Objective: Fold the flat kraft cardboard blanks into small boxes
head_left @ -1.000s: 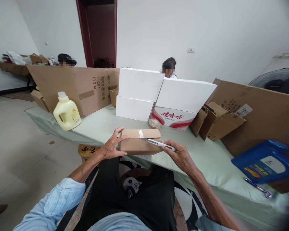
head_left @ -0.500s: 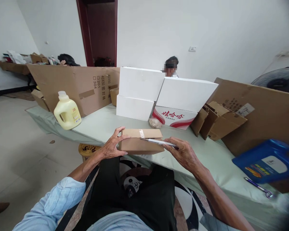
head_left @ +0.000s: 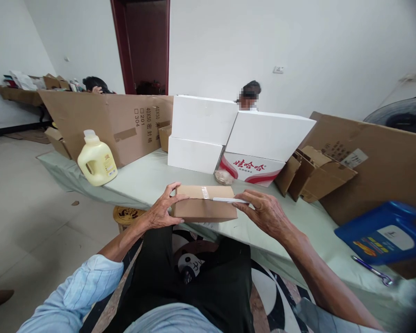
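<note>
A small brown cardboard box (head_left: pixel 208 210) sits at the near edge of the green-covered table. My left hand (head_left: pixel 162 208) grips its left end, thumb below and fingers over the top. A short strip of clear tape (head_left: pixel 204 192) crosses the flap seam on top. From the right, my right hand (head_left: pixel 260 208) holds a slim white utility knife (head_left: pixel 225 200) nearly level along that seam. The knife's thin tip cannot be seen, and whether it is inside the seam cannot be told.
Behind the box stand stacked white boxes (head_left: pixel 203 120) and a small clear plastic bundle (head_left: pixel 223 176). A yellow detergent jug (head_left: pixel 97 159) is at left; a blue jug (head_left: pixel 381 233) and a purple-handled tool (head_left: pixel 370 269) lie at right. Large cardboard panels (head_left: pixel 107 125) flank the table. Two people sit beyond.
My right hand has shifted slightly right and turned. The knife's thin dark tip, visible on the seam before, no longer shows. My left hand and the box stay nearly the same.
</note>
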Tool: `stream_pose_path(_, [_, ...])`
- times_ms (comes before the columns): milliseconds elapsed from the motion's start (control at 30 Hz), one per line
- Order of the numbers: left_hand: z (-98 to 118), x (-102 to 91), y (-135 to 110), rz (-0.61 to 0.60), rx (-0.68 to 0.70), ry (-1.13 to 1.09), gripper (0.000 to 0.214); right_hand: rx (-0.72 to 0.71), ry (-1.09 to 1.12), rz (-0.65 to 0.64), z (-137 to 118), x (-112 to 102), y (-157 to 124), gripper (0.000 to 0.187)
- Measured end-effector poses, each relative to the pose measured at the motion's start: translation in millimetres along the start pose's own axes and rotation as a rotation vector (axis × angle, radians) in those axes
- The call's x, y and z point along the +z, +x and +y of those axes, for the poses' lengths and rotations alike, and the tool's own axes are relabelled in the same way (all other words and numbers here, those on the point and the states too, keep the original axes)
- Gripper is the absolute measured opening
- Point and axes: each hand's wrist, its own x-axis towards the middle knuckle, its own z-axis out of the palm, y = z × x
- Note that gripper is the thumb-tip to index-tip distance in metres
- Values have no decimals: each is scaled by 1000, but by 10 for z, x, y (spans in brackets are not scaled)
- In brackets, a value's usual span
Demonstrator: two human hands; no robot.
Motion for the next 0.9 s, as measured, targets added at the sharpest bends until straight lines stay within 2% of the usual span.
stream_pose_path(300, [13, -13, 8, -9, 15, -9, 80, -106, -148, -58, -63, -99, 132, 46])
stream_pose_path(500, [-29, -15, -23, -21, -6, -7, 81, -93, -246, -78, -28, -155, 129, 52])
stream_pose_path(567, [-55, 0, -53, -11, -25, -9, 83, -64, -202, -55, 57, -203, 77, 51])
stream_pose_path(667, [-67, 20, -89, 17, -38, -15, 86, 37, 3, 41, 259, -235, -78, 42])
stream_pose_path(767, [-37, 18, -91, 19, -32, -21, 88, 242, 107, 252, 564, -62, -353, 37])
stream_pose_path(833, [-7, 9, -82, 10, -26, -17, 90, 370, 55, 349, 802, 205, -601, 37])
stream_pose_path(900, [19, 2, -76, 3, -27, -8, 92, 454, -54, 368, 1021, 544, -874, 39])
